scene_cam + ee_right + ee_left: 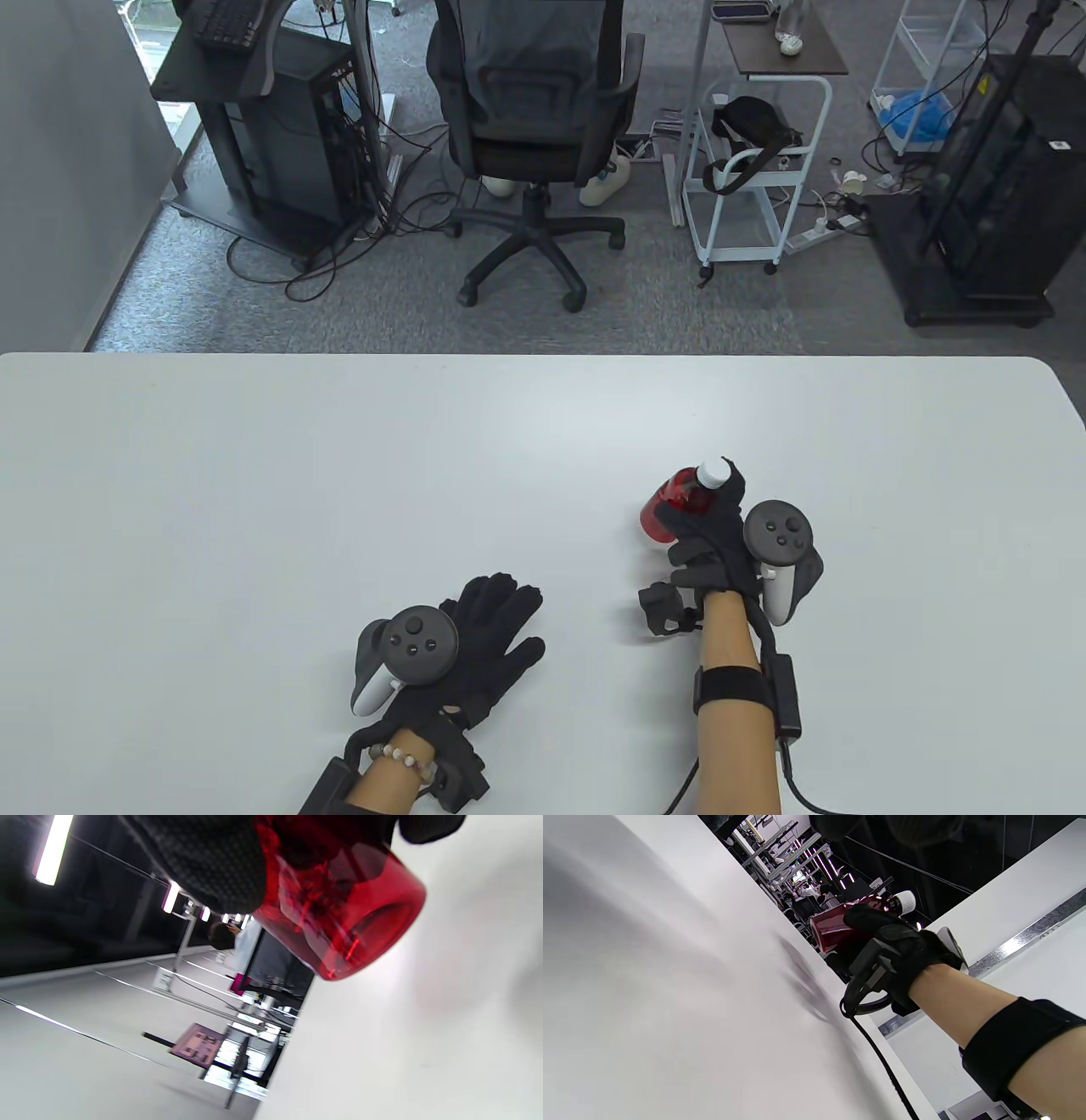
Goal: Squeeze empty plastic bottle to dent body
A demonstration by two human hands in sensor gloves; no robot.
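Observation:
A translucent red plastic bottle [676, 503] with a white cap [711, 474] is gripped around its body by my right hand [708, 531], held just above the white table [254, 509]. The bottle also shows in the left wrist view [835, 929] and close up in the right wrist view [339, 912], where its round base points away and my gloved fingers [203, 861] wrap its side. My left hand [484, 645] rests flat on the table, fingers spread, holding nothing, to the lower left of the bottle.
The table's far edge [543, 356] runs across the middle of the table view. Beyond it on the floor stand an office chair [530, 144], a white cart [755, 170] and black equipment racks [993, 178].

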